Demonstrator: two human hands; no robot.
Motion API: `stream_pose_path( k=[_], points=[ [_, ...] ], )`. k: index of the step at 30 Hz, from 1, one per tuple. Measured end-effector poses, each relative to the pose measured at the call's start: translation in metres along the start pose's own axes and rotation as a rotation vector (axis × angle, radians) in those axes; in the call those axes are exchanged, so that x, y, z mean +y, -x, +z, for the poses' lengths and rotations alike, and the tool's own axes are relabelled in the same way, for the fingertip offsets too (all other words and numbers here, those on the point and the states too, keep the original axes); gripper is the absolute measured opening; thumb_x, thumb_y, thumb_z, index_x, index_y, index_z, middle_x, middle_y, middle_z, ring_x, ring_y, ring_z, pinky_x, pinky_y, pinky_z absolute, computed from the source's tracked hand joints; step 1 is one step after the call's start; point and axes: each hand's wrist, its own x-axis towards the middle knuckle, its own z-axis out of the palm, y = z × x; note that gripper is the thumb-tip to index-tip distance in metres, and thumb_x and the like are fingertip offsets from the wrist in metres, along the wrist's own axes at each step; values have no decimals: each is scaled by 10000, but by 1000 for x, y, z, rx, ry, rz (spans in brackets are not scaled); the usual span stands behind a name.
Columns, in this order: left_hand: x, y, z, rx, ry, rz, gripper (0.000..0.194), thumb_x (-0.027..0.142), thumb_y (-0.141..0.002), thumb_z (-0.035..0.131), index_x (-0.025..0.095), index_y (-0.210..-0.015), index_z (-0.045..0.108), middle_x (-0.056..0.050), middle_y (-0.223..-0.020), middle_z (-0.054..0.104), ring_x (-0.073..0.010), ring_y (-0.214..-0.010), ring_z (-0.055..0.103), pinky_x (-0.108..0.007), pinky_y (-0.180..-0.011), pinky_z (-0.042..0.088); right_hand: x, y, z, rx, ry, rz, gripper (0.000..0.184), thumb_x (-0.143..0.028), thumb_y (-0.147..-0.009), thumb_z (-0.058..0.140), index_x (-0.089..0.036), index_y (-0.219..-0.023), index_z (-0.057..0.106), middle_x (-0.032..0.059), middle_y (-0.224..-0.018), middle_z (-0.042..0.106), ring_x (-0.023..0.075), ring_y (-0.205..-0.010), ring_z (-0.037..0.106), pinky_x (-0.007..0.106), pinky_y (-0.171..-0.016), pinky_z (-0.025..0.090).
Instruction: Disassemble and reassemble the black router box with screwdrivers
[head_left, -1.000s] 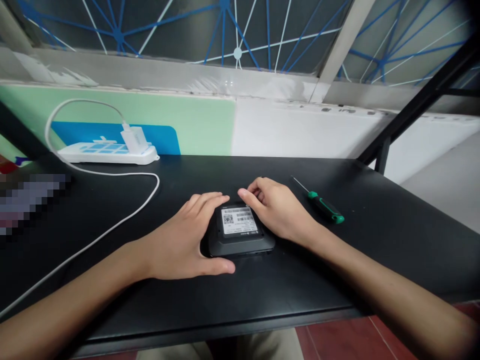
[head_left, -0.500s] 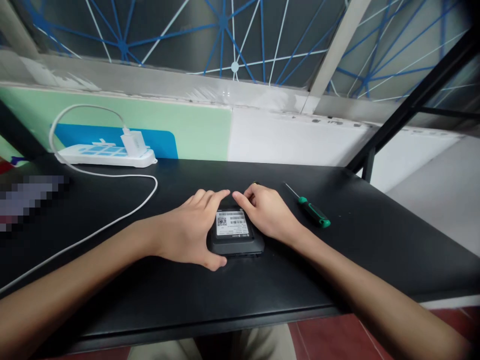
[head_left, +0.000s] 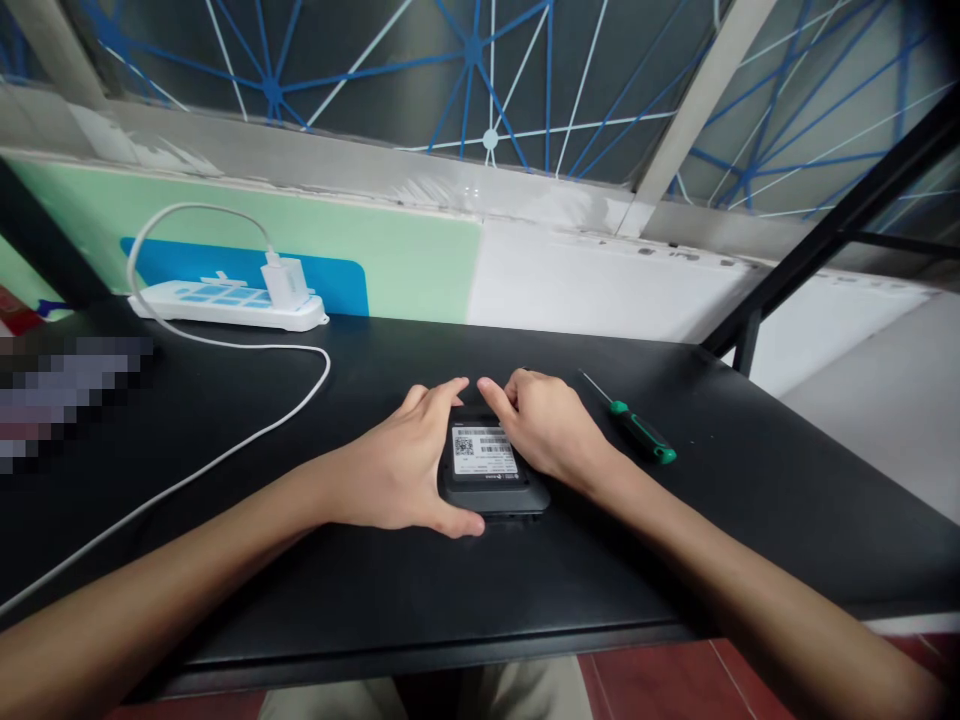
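On the black table lies a flat black device (head_left: 491,498), its label side up. The white label (head_left: 486,455) carries a QR code and barcodes. My left hand (head_left: 401,465) spans the device from the left, with the thumb along the near edge and the fingers around the far end. At the upper right corner is my right hand (head_left: 551,425), partly covering the label. Its fingers are curled and its thumb points toward my left fingertips; whatever the curled fingers hold, if anything, is hidden. A green and black screwdriver (head_left: 641,432) lies right of my right hand.
A white power strip (head_left: 225,308) with a plugged-in charger (head_left: 285,283) stands at the back left against the wall. Its white cable (head_left: 247,438) loops across the left of the table (head_left: 360,600). A pixelated object (head_left: 67,395) lies at far left.
The view has shifted slightly, moving the scene to the right. My right hand now covers more of the label's upper right part. My left hand keeps its span around the device.
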Motion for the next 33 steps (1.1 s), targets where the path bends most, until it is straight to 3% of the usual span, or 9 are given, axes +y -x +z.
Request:
stream_pose_path(
  k=[6, 9, 13, 18, 24, 29, 33],
  points=[
    [2, -1, -3, -22, -28, 11, 1278, 549, -614, 845, 61, -1582, 168, -276, -1598, 316, -432, -1475, 329, -553, -1171, 404, -2, -22, -5, -207, 16, -14, 760, -719, -960, 238, -168, -627, 642, 197, -742, 714, 297, -749, 683, 425, -729, 462],
    [3, -1, -4, -43, -53, -1, 1290, 543, -606, 852, 29, -1580, 181, -282, -1579, 346, -423, -1460, 351, -528, -1177, 405, -1, -27, -5, -248, -16, 38, 798, -771, -931, 190, -185, -587, 609, 200, -725, 712, 299, -744, 682, 431, -730, 473],
    [3, 0, -4, -37, -79, 10, 1304, 540, -614, 858, 33, -1597, 167, -289, -1594, 345, -437, -1482, 333, -559, -1175, 401, 3, -26, -3, -230, -88, 104, 777, -802, -911, 197, -204, -568, 555, 196, -769, 717, 277, -747, 656, 422, -741, 457],
    [4, 3, -5, -18, -91, 39, 1256, 527, -636, 878, 37, -1590, 225, -285, -1614, 354, -433, -1506, 334, -578, -1211, 362, 10, -19, -2, -198, -220, 129, 743, -823, -906, 238, -220, -552, 488, 102, -672, 656, 197, -639, 556, 371, -690, 410],
    [4, 5, -5, 18, -80, 90, 1214, 549, -597, 926, 74, -1542, 331, -251, -1523, 462, -431, -1443, 430, -577, -1193, 392, 21, -9, 1, -167, -402, 50, 674, -784, -933, 268, -215, -691, 537, 28, -706, 635, 149, -646, 525, 325, -678, 394],
    [-2, 6, -3, 58, -6, 125, 1324, 650, -515, 946, 159, -1545, 273, -236, -1523, 430, -457, -1421, 431, -622, -1164, 412, 24, -2, 2, -137, -477, -32, 612, -718, -971, 300, -210, -745, 556, 20, -777, 652, 152, -732, 566, 316, -735, 410],
    [0, 8, -3, 78, 22, 94, 1223, 610, -491, 972, 234, -1466, 335, -170, -1429, 469, -439, -1330, 492, -626, -1111, 467, 22, 0, 0, -114, -456, -87, 605, -695, -993, 308, -203, -746, 558, 22, -757, 648, 148, -707, 558, 314, -706, 394]
  ],
)
